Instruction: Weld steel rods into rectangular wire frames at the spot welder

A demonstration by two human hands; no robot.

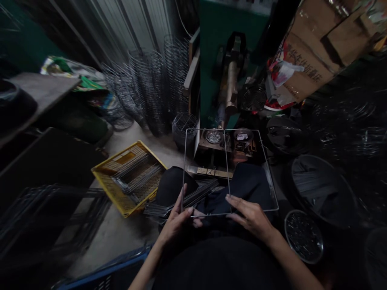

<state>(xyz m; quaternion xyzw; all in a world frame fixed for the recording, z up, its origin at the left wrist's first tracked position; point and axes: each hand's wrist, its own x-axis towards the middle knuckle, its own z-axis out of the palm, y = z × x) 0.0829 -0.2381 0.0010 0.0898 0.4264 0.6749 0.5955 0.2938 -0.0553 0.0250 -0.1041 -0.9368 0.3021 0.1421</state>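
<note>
A thin rectangular wire frame [227, 161] with one crossbar is held upright over my lap. My left hand [179, 217] grips its near left corner, with the thumb on the lower wire and a finger along the left side. My right hand [249, 215] pinches the crossbar close to where it meets the lower wire. Across my left thigh lies a bundle of metal wire pieces [201, 191]. Just beyond the frame stands a machine [231, 86] with a small dish of shiny metal bits [214, 137] beneath it.
A yellow crate [99, 181] with wire pieces sits on the floor at left. Stacked wire baskets [148, 88] stand behind it. At right are a round tub of flat strips [320, 185] and a bowl of small parts [304, 235]. A blue crate [105, 268] is near my left arm.
</note>
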